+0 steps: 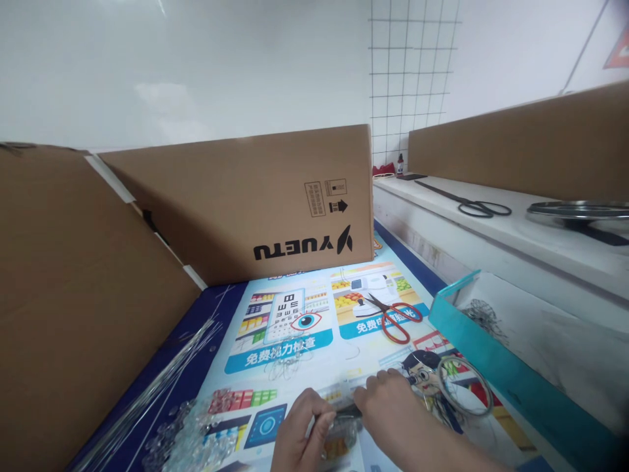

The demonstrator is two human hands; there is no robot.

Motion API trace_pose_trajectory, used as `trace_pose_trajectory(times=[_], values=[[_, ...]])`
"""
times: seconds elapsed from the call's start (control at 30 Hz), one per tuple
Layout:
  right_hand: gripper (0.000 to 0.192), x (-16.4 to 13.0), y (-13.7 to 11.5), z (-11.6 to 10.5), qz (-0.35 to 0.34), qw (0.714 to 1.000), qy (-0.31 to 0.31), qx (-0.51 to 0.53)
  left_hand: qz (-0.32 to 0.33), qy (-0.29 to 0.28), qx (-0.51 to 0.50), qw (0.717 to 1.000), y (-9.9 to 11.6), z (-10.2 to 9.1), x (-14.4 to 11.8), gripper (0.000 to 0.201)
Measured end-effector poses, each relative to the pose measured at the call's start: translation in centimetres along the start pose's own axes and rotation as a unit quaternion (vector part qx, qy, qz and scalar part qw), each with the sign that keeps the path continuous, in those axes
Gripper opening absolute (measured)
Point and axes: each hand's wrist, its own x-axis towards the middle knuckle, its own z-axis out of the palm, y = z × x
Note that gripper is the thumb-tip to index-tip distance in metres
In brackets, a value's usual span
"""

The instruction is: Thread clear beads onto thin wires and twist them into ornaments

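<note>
My left hand (303,429) is closed at the bottom middle, thumb pressed to the bent forefinger. Right beside it, my right hand (393,410) is a fist with the knuckles up. Between the two shows a short dark, slim piece (348,412), blurred, its kind not clear; what lies inside the fingers is hidden. Just right of my right hand is a coil of silvery wire (464,387). Left of my left hand lies a heap of clear beads (196,436). Some thin bent wire pieces (285,364) lie on the printed sheet (314,308) beyond the hands.
Red-handled scissors (396,318) lie open beyond my right hand. A teal box (521,387) with tangled wire (484,318) stands at right. Long straight wires (162,387) lie at left. Cardboard panels (236,203) wall the back and left. Large dark scissors (466,200) rest on the white ledge.
</note>
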Motion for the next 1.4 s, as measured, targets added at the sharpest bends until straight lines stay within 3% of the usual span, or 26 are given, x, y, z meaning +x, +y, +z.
trace_pose_trajectory(times=[0.6, 0.97, 1.4], values=[[0.015, -0.19, 0.11, 0.09, 0.01, 0.999, -0.005, 0.039, -0.003, 0.013, -0.044, 0.999, -0.07, 0.16, -0.05, 0.019], [0.015, -0.18, -0.09, -0.23, 0.012, 0.999, -0.008, 0.033, -0.012, -0.024, -0.076, 0.997, -0.66, 0.1, -0.08, 0.021], [0.015, -0.07, -0.52, -0.25, 0.015, 0.999, -0.032, 0.017, -0.005, -0.024, -0.043, 0.999, -0.54, 0.05, -0.1, 0.018]])
